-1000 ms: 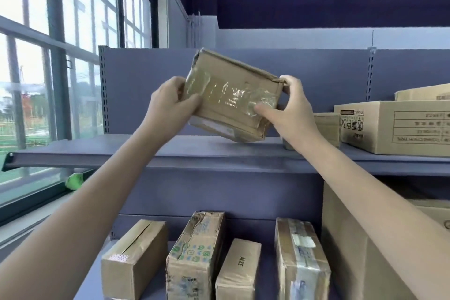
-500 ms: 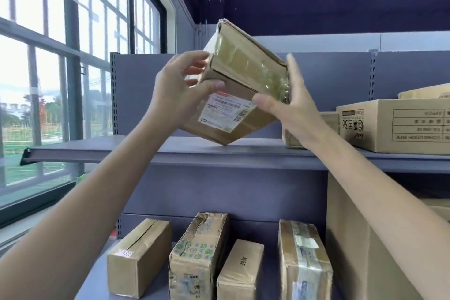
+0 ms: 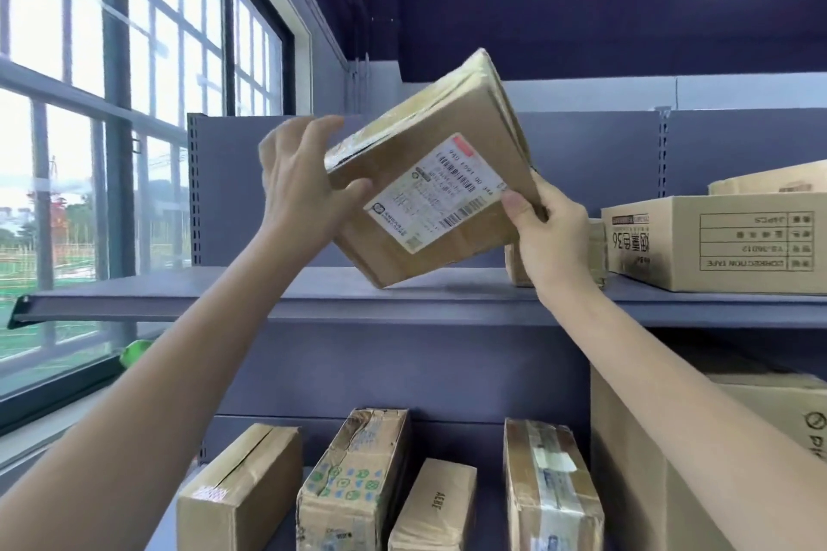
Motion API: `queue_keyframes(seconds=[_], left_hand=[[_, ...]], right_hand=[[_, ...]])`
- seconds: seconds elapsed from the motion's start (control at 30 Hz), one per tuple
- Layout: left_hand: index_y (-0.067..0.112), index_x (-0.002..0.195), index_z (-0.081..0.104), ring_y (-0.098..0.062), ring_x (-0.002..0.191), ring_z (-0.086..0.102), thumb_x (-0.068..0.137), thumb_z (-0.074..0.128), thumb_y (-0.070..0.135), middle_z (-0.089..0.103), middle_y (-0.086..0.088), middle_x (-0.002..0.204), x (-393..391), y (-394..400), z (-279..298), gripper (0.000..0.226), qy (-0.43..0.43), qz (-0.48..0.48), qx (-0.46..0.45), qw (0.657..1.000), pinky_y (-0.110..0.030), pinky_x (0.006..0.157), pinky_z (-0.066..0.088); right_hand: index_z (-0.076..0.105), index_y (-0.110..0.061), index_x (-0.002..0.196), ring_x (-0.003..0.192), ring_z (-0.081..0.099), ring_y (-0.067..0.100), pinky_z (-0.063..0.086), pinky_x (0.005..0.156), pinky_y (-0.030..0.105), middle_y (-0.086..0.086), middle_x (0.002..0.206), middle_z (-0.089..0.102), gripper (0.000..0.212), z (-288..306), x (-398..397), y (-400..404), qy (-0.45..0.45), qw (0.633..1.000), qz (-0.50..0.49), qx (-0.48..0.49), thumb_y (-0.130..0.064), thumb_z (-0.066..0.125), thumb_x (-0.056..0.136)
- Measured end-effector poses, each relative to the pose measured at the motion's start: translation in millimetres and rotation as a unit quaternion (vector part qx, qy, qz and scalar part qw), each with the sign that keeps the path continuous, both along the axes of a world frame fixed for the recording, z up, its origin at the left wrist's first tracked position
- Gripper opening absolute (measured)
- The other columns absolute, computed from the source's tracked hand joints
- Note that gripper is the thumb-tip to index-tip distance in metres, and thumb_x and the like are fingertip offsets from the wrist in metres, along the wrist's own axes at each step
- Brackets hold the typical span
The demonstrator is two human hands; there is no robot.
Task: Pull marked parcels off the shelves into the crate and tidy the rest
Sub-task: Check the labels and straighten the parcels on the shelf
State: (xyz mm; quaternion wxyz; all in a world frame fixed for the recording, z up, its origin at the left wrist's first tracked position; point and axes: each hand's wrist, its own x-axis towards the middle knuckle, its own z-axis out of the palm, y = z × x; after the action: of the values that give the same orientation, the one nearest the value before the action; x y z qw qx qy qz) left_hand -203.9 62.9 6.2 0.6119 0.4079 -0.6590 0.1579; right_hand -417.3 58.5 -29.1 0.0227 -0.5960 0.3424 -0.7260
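Above the grey metal shelf (image 3: 223,300) our left hand (image 3: 304,192) and right hand (image 3: 550,233) grip a tilted brown cardboard parcel (image 3: 429,179); its glossy tape may slip and it falls.

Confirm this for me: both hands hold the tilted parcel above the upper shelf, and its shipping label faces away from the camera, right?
Not quite. In the head view the shipping label faces the camera. The rest holds: the left hand and right hand hold the tilted parcel above the upper shelf.

Brown cardboard parcel (image 3: 429,174) held tilted above upper shelf (image 3: 268,295), white shipping label (image 3: 436,197) facing camera.
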Motion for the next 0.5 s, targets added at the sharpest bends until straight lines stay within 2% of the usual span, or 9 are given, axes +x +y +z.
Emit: queue_keyframes(seconds=[0.07, 0.13, 0.17, 0.23, 0.37, 0.47, 0.5], left_hand=[[0.022, 0.142, 0.025, -0.024, 0.135, 0.019, 0.077, 0.070, 0.027, 0.025, -0.006, 0.144, 9.4, -8.2, -6.4, 0.079, 0.052, -0.020, 0.036, 0.998, -0.042, 0.111, 0.023], [0.025, 0.143, 0.014, -0.019, 0.128, 0.033, 0.078, 0.072, 0.030, 0.030, -0.002, 0.140, 12.9, -10.6, -9.5, 0.087, 0.117, -0.119, 0.082, 0.983, -0.042, 0.107, 0.033], [0.026, 0.142, 0.013, -0.017, 0.121, 0.041, 0.078, 0.072, 0.030, 0.036, 0.001, 0.134, 12.8, -10.7, -11.0, 0.087, 0.135, -0.166, 0.097, 0.972, -0.041, 0.104, 0.039], [0.028, 0.140, 0.013, -0.015, 0.109, 0.048, 0.079, 0.072, 0.029, 0.043, 0.006, 0.122, 12.9, -11.6, -15.5, 0.085, 0.139, -0.202, 0.115, 0.963, -0.043, 0.097, 0.045], [0.034, 0.127, 0.022, -0.016, 0.110, 0.051, 0.073, 0.077, 0.034, 0.048, 0.011, 0.114, 17.3, -15.8, -24.2, 0.077, 0.136, -0.197, 0.102, 0.965, -0.047, 0.094, 0.048], [0.030, 0.113, 0.029, -0.015, 0.107, 0.053, 0.066, 0.078, 0.039, 0.050, 0.008, 0.111, 20.7, -14.3, -23.7, 0.068, 0.166, -0.185, 0.070, 0.966, -0.036, 0.084, 0.051], [0.026, 0.110, 0.032, -0.015, 0.105, 0.053, 0.067, 0.078, 0.038, 0.051, 0.006, 0.108, 22.5, -13.4, -22.1, 0.064, 0.175, -0.168, 0.058, 0.968, -0.032, 0.079, 0.050]], right_hand=[[0.067, -0.023, 0.100, 0.094, 0.062, 0.022, 0.054, 0.084, 0.039, 0.001, 0.102, 0.069, 0.017, -0.4, -5.2, -2.5, -0.074, 0.994, 0.076, 0.038, -0.018, 0.052, 0.093], [0.065, -0.021, 0.091, 0.084, 0.061, 0.026, 0.055, 0.063, 0.035, 0.009, 0.101, 0.069, 0.017, -1.1, -7.2, -3.7, -0.153, 0.972, 0.154, 0.087, -0.020, 0.049, 0.095], [0.064, -0.019, 0.088, 0.081, 0.062, 0.026, 0.054, 0.058, 0.032, 0.010, 0.099, 0.069, 0.019, -1.5, -7.1, -3.8, -0.185, 0.961, 0.173, 0.110, -0.021, 0.047, 0.096], [0.062, -0.018, 0.083, 0.078, 0.064, 0.018, 0.054, 0.060, 0.030, 0.003, 0.088, 0.067, 0.021, -4.1, -5.9, -3.0, -0.222, 0.946, 0.191, 0.141, -0.020, 0.046, 0.097], [0.063, -0.016, 0.085, 0.079, 0.065, 0.013, 0.055, 0.062, 0.029, 0.002, 0.088, 0.067, 0.019, -12.5, -4.4, -4.3, -0.228, 0.936, 0.225, 0.147, -0.018, 0.048, 0.096], [0.059, -0.010, 0.100, 0.087, 0.064, 0.017, 0.057, 0.064, 0.029, 0.004, 0.094, 0.064, 0.010, -10.5, -3.1, -2.3, -0.253, 0.930, 0.236, 0.124, -0.011, 0.053, 0.092], [0.053, -0.009, 0.109, 0.090, 0.063, 0.019, 0.057, 0.067, 0.030, 0.004, 0.097, 0.062, 0.019, -7.4, -3.3, -2.1, -0.282, 0.921, 0.250, 0.097, -0.007, 0.056, 0.090]])
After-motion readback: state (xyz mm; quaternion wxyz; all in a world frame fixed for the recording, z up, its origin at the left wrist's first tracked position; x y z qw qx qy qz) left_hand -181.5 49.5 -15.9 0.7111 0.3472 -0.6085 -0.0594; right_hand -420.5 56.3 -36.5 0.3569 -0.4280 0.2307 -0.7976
